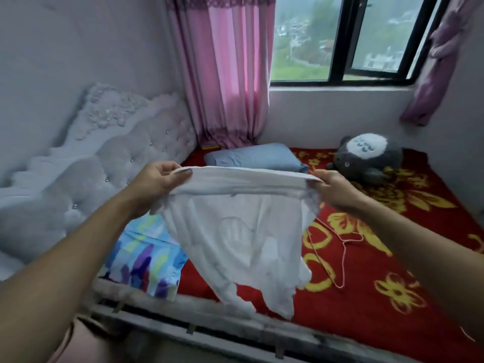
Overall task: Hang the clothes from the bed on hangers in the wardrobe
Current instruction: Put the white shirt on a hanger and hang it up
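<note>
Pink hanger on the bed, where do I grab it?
Pinch the pink hanger at its neck by the hook, from above on the right. It lies flat on the red blanket, and the white top hides its left part.

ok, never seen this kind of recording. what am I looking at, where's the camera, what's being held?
There is no robot here: a person works with bare hands. The single picture comes from a wide-angle camera worn on the person's head, looking forward and down over a bed. The left hand and right hand each grip one end of a white cloth garment, stretched between them above the bed. On the red blanket with yellow flowers lie a thin pink wire hanger, a blue pillow, a grey plush toy and a blue-and-purple patterned cloth. No wardrobe is in view.
</note>
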`<action>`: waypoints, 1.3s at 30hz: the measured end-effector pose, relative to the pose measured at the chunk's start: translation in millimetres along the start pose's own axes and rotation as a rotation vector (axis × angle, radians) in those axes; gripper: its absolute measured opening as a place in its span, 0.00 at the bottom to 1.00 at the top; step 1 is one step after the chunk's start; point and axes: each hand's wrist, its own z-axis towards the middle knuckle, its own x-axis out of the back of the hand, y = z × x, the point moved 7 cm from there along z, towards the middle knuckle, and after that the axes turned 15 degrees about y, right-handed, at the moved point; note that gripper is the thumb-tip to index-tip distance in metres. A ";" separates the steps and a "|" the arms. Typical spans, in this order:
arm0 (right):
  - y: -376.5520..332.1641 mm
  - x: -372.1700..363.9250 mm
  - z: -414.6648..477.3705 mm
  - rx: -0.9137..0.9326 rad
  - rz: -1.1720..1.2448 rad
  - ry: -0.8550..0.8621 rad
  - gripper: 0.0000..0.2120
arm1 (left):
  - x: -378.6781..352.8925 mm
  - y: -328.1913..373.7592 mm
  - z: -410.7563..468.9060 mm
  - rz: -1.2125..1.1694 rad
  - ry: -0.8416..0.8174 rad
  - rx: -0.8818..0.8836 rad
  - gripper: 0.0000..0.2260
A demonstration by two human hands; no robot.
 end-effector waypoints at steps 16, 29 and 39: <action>-136.3 163.8 -51.6 -0.044 0.151 0.015 0.15 | 31.2 116.0 -53.5 0.312 -0.004 -0.399 0.15; 120.9 55.0 -53.1 -0.703 -0.039 -0.142 0.18 | -107.8 -110.1 10.9 0.371 -0.298 0.265 0.17; 312.6 -51.2 72.7 -0.900 -0.026 -0.087 0.09 | -222.1 -234.6 163.6 0.423 -0.076 0.425 0.06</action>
